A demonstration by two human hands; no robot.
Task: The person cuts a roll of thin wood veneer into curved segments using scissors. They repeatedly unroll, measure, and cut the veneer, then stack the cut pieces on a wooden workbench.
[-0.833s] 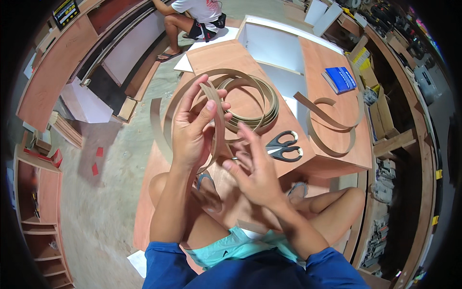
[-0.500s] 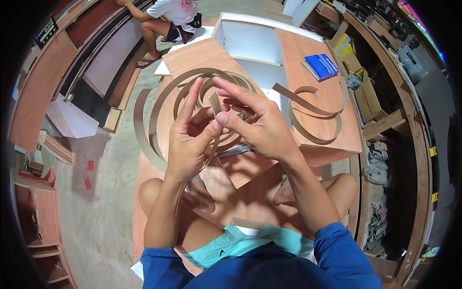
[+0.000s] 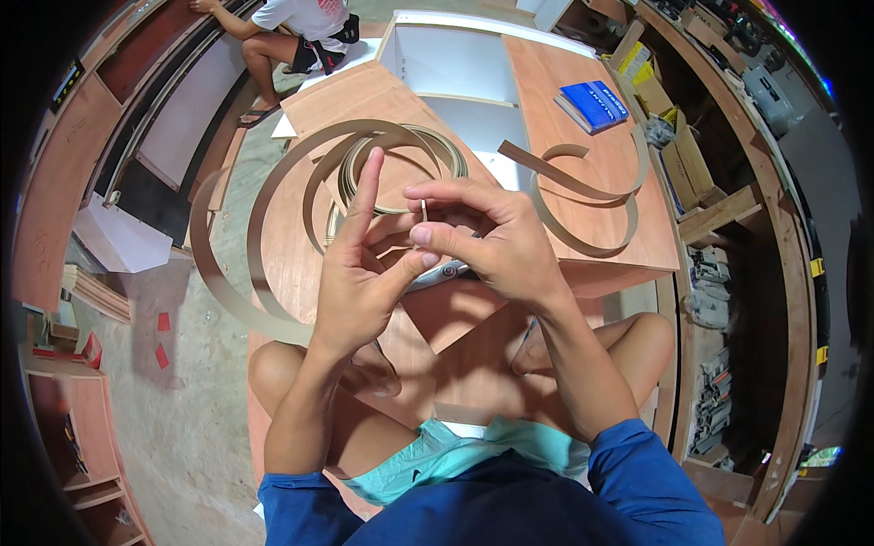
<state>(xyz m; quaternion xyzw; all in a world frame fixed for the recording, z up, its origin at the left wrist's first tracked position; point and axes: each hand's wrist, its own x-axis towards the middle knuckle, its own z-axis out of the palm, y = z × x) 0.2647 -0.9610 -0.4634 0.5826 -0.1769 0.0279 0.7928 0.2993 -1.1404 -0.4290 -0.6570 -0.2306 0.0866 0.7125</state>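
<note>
My left hand point(image 3: 350, 282) and my right hand point(image 3: 510, 237) meet in front of me over the plywood, thumbtips almost together. Between my right thumb and fingers is the end of a brown edge banding strip point(image 3: 259, 205), seen thin edge-on. My left index finger points up while the thumb and the other fingers close around the same strip, mostly hidden there. The strip bows out in wide loops to the left. Behind my hands rests a coil of edge banding point(image 3: 350, 173). A metal tool with a round pivot point(image 3: 448, 271) lies partly covered beneath my fingers.
Another curled strip point(image 3: 592, 191) and a blue book point(image 3: 594, 106) lie on the cabinet panel point(image 3: 628, 246) at right. A person point(image 3: 300, 27) squats at far left by a long cabinet. Wooden shelving point(image 3: 797, 273) with stored items runs along the right. Red scraps point(image 3: 163, 321) dot the floor.
The strip's loops have swung out further left. Its end, which stood up flat-side on between my hands, now shows edge-on in my right fingers. The whole view has shifted slightly.
</note>
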